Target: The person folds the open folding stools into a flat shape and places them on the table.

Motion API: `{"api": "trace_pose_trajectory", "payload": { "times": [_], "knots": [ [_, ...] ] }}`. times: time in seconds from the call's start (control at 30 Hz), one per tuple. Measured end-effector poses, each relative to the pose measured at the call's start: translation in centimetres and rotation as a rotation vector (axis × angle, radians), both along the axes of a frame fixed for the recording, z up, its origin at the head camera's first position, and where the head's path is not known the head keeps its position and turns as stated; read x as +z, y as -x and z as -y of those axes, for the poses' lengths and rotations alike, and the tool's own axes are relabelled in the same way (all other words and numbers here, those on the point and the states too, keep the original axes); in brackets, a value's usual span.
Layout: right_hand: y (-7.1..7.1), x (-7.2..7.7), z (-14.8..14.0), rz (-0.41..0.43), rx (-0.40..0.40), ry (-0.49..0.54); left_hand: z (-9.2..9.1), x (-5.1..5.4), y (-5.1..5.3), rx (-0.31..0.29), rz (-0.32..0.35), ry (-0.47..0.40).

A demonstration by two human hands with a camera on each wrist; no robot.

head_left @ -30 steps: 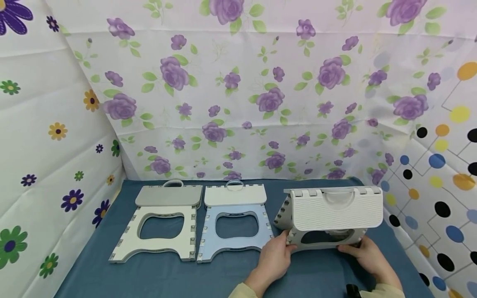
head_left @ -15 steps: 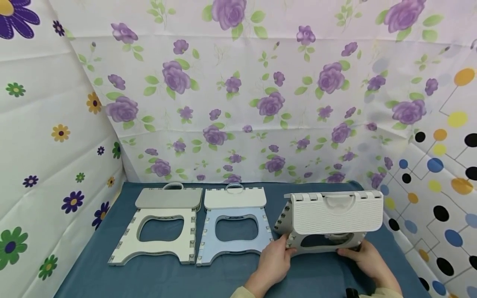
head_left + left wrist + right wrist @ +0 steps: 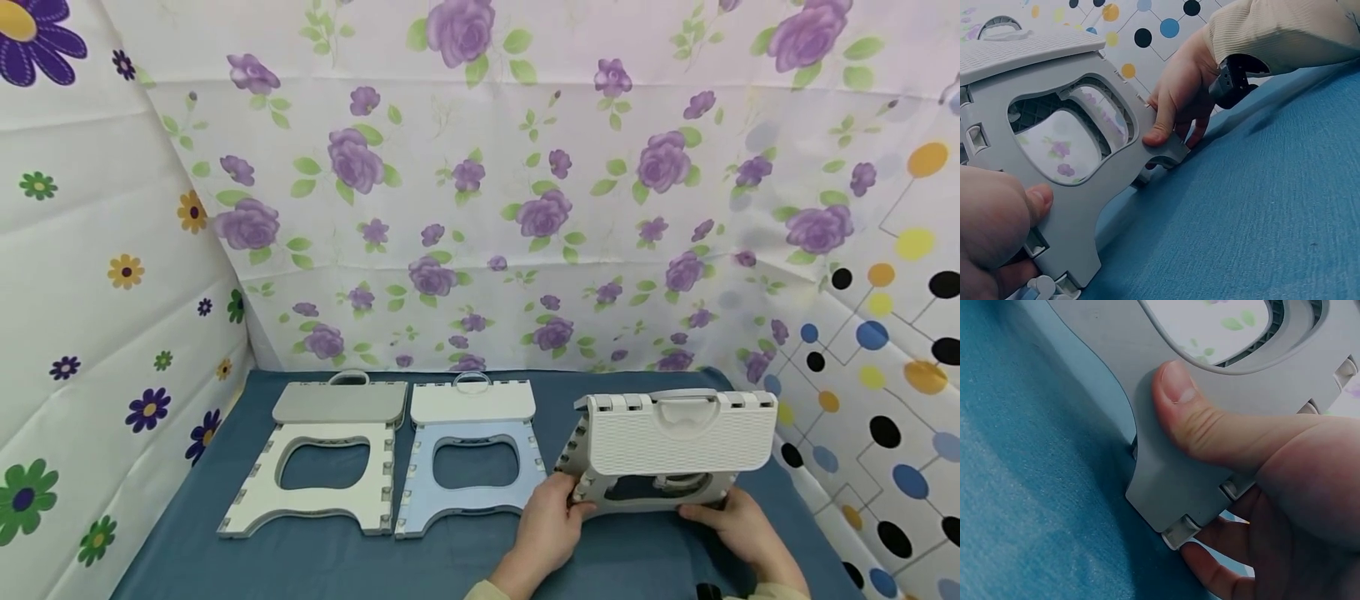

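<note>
A grey-and-white folding step stool (image 3: 678, 437), partly unfolded with its legs spread and its top panel sloping forward, is at the right of the table in the head view. My left hand (image 3: 546, 525) grips its left leg, the thumb (image 3: 1040, 201) on the front face and fingers behind the edge. My right hand (image 3: 742, 525) holds the lower right leg; in the right wrist view the thumb (image 3: 1182, 400) presses the grey leg panel (image 3: 1100, 337) while other fingers curl round its hinged edge.
A folded blue-and-white stool (image 3: 472, 492) lies flat just left of my left hand. Farther left lies a folded cream stool (image 3: 315, 496) with a grey top. Blue cloth (image 3: 337, 575) covers the table, and a flowered curtain (image 3: 480, 208) hangs behind it.
The stool's handle and top edge have shifted slightly, with its legs a little differently angled. Both hands keep their grip. The whole head view has tilted up a little.
</note>
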State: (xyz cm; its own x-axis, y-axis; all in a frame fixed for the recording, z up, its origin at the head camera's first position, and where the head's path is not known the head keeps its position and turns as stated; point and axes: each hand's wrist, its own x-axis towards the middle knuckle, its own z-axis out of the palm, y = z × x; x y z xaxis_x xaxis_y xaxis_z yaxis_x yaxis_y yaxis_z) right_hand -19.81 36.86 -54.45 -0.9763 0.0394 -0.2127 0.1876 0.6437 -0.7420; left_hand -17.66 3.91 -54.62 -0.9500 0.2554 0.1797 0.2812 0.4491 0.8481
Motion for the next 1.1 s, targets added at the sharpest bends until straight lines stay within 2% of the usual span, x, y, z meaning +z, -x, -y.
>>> {"api": "trace_pose_trajectory", "payload": {
  "times": [0.17, 0.37, 0.47, 0.57, 0.63, 0.7, 0.83, 0.97, 1.1],
  "knots": [
    [0.04, 0.33, 0.12, 0.002, 0.0, 0.005, 0.28, 0.01, 0.09, 0.008, -0.016, -0.014],
    [0.05, -0.09, 0.0, -0.007, -0.019, -0.029, 0.4, -0.06, 0.01, 0.019, -0.041, -0.021],
    [0.13, -0.39, -0.16, -0.014, -0.026, -0.014, 0.26, -0.07, 0.02, 0.074, -0.055, -0.034],
    [0.26, -0.46, -0.35, -0.004, -0.04, 0.065, 0.06, 0.0, 0.06, 0.146, -0.054, -0.06],
    [0.24, -0.53, -0.52, 0.001, -0.056, 0.128, -0.04, 0.05, 0.06, 0.17, -0.055, -0.077],
    [0.1, -0.57, -0.65, 0.0, -0.06, 0.179, -0.11, 0.03, 0.05, 0.176, -0.059, -0.083],
    [0.12, -0.44, -0.67, -0.005, -0.008, 0.18, -0.17, -0.11, 0.21, 0.192, -0.089, -0.078],
    [0.22, -0.25, -0.64, -0.003, 0.022, 0.129, -0.08, -0.24, 0.43, 0.188, -0.112, -0.058],
    [0.12, -0.37, -0.68, -0.002, -0.007, 0.095, 0.04, -0.3, 0.38, 0.165, -0.119, -0.03]
  ]
}}
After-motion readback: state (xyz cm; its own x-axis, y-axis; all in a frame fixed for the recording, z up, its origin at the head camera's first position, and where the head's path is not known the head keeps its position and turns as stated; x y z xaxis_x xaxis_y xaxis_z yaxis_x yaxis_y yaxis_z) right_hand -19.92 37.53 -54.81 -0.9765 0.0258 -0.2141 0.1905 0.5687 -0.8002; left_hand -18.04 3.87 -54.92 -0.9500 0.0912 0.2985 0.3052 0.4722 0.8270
